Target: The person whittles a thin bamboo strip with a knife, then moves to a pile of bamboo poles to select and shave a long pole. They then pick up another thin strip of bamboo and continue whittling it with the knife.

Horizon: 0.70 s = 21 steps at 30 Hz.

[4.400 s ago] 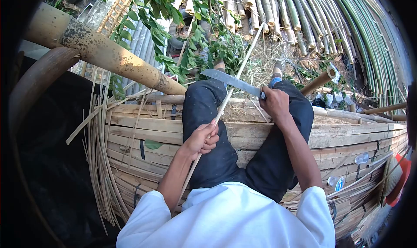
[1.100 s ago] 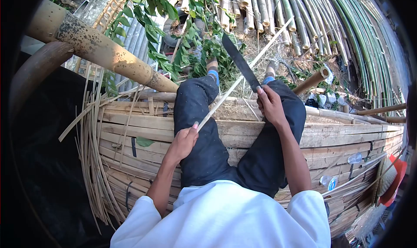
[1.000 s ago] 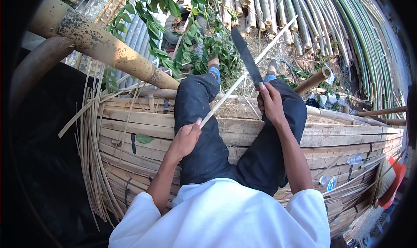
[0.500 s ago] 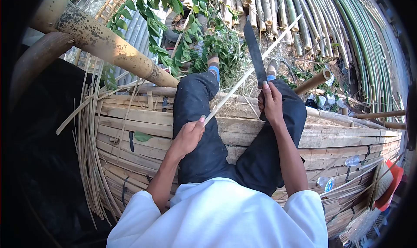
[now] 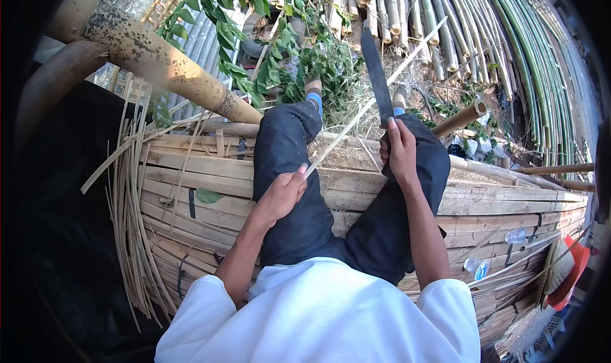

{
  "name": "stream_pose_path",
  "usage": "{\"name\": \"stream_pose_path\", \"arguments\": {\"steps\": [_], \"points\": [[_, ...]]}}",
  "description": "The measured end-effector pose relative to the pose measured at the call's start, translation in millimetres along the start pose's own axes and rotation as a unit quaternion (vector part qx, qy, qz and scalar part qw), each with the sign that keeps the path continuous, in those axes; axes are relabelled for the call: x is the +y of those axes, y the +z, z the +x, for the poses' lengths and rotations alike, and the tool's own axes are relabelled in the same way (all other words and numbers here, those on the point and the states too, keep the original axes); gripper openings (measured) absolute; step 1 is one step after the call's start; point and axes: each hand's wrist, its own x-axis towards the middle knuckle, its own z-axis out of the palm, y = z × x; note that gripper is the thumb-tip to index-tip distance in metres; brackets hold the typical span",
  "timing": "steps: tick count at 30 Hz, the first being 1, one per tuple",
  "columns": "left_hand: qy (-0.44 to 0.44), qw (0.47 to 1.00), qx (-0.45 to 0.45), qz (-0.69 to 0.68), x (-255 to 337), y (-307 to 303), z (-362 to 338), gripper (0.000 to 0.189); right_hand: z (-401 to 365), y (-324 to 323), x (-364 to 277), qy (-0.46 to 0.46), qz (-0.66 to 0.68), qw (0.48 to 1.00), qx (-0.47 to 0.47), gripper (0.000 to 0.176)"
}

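My left hand (image 5: 284, 192) is closed around the near end of a long, pale bamboo strip (image 5: 347, 129), thumb laid along it. The strip slants up and away to the right and passes behind the blade in this view. In my right hand (image 5: 400, 150) is a machete (image 5: 378, 76) with a dark, wide blade pointing up and slightly left. Its handle is mostly hidden by my fingers. Both hands are above my legs in dark trousers (image 5: 289, 172).
I sit on stacked bamboo slats (image 5: 197, 166). Thin strips (image 5: 137, 216) hang at the left beside a thick bamboo pole (image 5: 159, 61). Leafy branches (image 5: 324, 73) lie around my feet. Bamboo poles (image 5: 445, 32) are spread beyond. Plastic cups (image 5: 515, 236) and an orange-red hat (image 5: 573, 274) lie at right.
My left hand has shifted slightly right and up, carrying the bamboo strip with it. The machete and my right hand have moved only a little to the right.
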Motion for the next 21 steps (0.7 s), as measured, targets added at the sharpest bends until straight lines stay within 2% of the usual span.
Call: {"name": "stream_pose_path", "arguments": {"steps": [1,2,4,5,6,8,9,10,13,15,16,17,18,20,21], "points": [[0.011,1.0,0.016,0.009,4.4,5.9,0.5,0.05,-2.6,3.8,1.3,0.013,0.035,0.999,0.003,0.031],[0.024,0.999,0.031,0.019,8.7,8.3,2.0,0.05,-7.7,4.2,6.9,0.031,0.031,0.997,-0.065,0.03],[0.019,0.999,0.022,0.013,3.9,3.4,7.5,0.05,-25.8,14.6,16.8,0.01,-0.099,0.983,-0.151,0.028],[0.016,1.0,0.013,0.006,4.8,1.8,12.0,0.05,-26.5,16.4,15.1,-0.034,-0.128,0.975,-0.178,0.027],[0.016,1.0,0.011,0.006,5.9,1.0,15.6,0.05,-22.3,14.0,10.5,-0.033,-0.129,0.975,-0.176,0.027],[0.038,0.999,0.004,0.017,4.5,1.6,13.3,0.051,-13.2,8.6,-1.8,0.01,0.023,1.0,-0.013,0.028],[0.036,0.999,0.007,0.015,4.4,4.5,11.4,0.051,-10.0,7.0,-0.1,0.015,0.06,0.998,0.029,0.029],[0.035,0.999,0.024,0.031,7.6,8.2,12.5,0.051,-11.8,10.1,3.0,0.012,0.061,0.998,0.027,0.029],[0.042,0.996,0.055,0.061,-1.4,7.0,19.8,0.052,-36.0,18.6,15.4,0.044,-0.08,0.979,-0.184,0.029],[0.049,0.994,0.071,0.072,-4.8,5.0,24.0,0.053,-29.1,10.5,11.5,0.021,-0.136,0.977,-0.162,0.029],[0.082,0.989,0.077,0.097,-6.6,4.6,22.2,0.05,-22.2,5.4,6.5,0.01,-0.142,0.979,-0.145,0.028],[0.116,0.982,0.084,0.124,-6.8,3.7,19.4,0.047,-15.7,2.5,0.2,0.063,-0.047,0.991,-0.108,0.027],[0.115,0.982,0.086,0.125,-6.1,2.1,15.6,0.047,-8.0,-2.3,-6.6,0.064,-0.003,0.995,-0.072,0.027],[0.183,0.955,0.086,0.216,-0.8,-1.0,8.2,0.041,8.5,-15.6,-19.3,0.056,0.007,0.998,0.012,0.03],[0.186,0.955,0.085,0.217,3.4,-1.0,3.5,0.041,15.8,-22.8,-24.8,0.042,-0.014,0.999,0.022,0.03]]}}
